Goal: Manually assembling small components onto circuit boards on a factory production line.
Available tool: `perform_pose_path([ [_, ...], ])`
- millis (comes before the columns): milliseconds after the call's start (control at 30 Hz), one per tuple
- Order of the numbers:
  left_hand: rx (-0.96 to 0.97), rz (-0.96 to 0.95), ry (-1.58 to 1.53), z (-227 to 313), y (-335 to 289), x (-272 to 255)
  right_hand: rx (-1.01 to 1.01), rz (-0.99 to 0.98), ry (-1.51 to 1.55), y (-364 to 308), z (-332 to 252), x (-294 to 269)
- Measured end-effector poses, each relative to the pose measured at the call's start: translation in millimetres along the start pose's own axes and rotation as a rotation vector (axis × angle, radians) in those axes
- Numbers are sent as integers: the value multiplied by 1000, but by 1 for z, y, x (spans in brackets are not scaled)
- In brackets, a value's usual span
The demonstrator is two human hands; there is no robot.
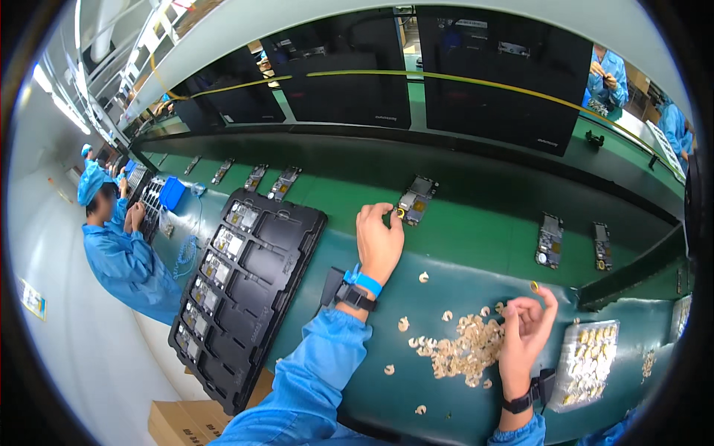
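Observation:
My left hand (381,241) reaches over the green belt, with its thumb and index finger pinched at the near end of a phone circuit board (418,199). A small round part with a yellow rim (401,213) sits at that end, beside the fingertips. My right hand (526,327) is raised over the bench, its index finger stretched up and the other fingers curled. At that index fingertip is a small round gold-yellow part (535,287). Below and left of the right hand spreads a pile of small pale C-shaped pieces (468,349), with several scattered singly around it.
A black tray (260,297) with several boards in its slots stands left of my left arm. More boards (550,239) lie along the belt. A clear blister tray (587,360) of gold parts sits at right. A metal rail (632,271) crosses the right side. A co-worker (126,238) works at far left.

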State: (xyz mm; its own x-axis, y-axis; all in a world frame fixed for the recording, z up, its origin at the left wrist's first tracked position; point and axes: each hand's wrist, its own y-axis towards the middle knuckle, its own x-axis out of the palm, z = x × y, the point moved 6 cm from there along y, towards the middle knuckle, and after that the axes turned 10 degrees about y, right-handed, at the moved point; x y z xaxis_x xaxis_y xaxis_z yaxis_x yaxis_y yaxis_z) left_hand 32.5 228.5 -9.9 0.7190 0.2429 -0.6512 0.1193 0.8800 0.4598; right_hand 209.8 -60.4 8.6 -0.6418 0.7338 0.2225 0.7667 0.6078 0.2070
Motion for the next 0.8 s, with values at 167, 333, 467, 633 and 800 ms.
perform_pose_path([
  [167,61,60,54,8,1,-8,34,28,-41,2,4,0],
  [333,71,76,57,3,1,-11,42,31,-56,4,8,0],
  [467,73,68,16,5,2,-7,36,-1,10,4,11,-7],
  [633,63,156,-103,-4,7,-7,-56,16,-31,7,17,-12],
  [800,-43,217,-339,-34,39,-55,-142,5,-126,4,8,-5],
])
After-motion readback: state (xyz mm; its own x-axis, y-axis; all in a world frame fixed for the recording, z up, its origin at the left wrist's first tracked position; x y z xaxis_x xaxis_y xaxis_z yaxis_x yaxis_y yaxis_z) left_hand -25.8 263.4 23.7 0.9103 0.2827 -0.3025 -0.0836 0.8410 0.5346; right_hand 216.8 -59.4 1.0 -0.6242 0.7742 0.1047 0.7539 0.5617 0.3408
